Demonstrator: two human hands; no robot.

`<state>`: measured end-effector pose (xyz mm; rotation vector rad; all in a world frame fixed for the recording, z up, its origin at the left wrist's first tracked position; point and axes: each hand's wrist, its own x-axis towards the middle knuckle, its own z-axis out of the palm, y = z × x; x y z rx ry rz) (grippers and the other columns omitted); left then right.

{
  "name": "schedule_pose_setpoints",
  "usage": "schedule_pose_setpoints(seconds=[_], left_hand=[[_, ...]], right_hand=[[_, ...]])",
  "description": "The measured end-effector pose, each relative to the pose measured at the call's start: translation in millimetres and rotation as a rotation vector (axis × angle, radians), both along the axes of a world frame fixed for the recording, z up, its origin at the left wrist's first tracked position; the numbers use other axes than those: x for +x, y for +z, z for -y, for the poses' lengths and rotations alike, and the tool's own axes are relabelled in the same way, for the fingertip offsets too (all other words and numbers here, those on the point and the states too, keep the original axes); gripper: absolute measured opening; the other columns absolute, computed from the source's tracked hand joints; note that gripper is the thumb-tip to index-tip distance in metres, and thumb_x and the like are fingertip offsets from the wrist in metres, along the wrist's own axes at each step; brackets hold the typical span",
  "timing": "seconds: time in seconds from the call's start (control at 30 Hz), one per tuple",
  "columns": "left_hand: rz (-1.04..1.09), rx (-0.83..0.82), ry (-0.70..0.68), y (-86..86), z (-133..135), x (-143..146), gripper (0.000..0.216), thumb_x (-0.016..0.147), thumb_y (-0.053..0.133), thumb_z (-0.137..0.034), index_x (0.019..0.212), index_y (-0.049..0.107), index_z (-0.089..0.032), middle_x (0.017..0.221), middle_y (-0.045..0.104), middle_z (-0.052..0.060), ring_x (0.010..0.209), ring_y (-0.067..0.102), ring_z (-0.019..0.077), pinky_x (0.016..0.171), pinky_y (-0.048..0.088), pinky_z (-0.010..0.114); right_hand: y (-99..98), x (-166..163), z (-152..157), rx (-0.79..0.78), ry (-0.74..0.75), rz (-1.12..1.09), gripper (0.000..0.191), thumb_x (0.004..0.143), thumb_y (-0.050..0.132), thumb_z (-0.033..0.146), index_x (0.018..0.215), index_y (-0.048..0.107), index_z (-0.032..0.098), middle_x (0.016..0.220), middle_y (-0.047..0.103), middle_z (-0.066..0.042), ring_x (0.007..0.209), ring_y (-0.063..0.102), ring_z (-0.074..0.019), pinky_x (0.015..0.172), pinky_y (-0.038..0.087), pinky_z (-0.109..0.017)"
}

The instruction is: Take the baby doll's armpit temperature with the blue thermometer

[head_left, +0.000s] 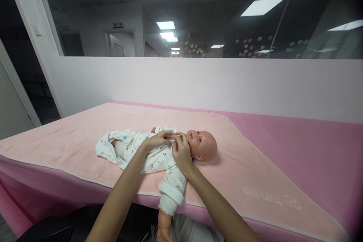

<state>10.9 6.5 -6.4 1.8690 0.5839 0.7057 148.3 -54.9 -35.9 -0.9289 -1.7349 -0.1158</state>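
Note:
A baby doll (204, 145) lies on its back, head to the right, dressed in a white printed baby gown (160, 160). My left hand (160, 139) reaches over the chest, with its bent fingers at the gown's neckline. Close by the chin, my right hand (182, 152) has its fingers curled onto the same spot, and the fingertips of both hands meet there. They pinch the gown's cloth; the exact bit between them is hidden. One doll arm, its cuff folded back, hangs over the table's near edge. The gown's lower end is spread open around a leg at left.
A peach blanket (70, 140) with a pale edge lies under the doll, over a pink cover (297, 140) on the table. Behind stands a white half wall (198, 83) with a window above it. A doorway is at far left.

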Motion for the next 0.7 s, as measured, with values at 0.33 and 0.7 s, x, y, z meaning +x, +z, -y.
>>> schedule_pose_setpoints(seconds=[0.33, 0.7], left_hand=[[0.060, -0.029, 0.040, 2.9, 6.7, 0.7, 0.035, 0.063, 0.058, -0.010, 0.097, 0.059, -0.013, 0.076, 0.056, 0.001, 0.075, 0.051, 0.0130, 0.066, 0.038, 0.022], [0.049, -0.009, 0.009, -1.1, 1.9, -0.3, 0.030, 0.067, 0.059, -0.012, 0.097, 0.059, -0.014, 0.075, 0.058, 0.001, 0.074, 0.053, 0.0126, 0.067, 0.040, 0.023]], right_hand=[[-1.5, 0.3, -0.4, -0.005, 0.003, -0.003, 0.042, 0.075, 0.032, 0.000, 0.104, 0.055, 0.021, 0.103, 0.046, -0.008, 0.100, 0.048, -0.0186, 0.086, 0.046, -0.036], [-2.4, -0.2, 0.1, -0.023, -0.016, 0.012, 0.043, 0.076, 0.031, -0.001, 0.105, 0.054, 0.021, 0.104, 0.046, -0.008, 0.098, 0.047, -0.0187, 0.083, 0.046, -0.036]])
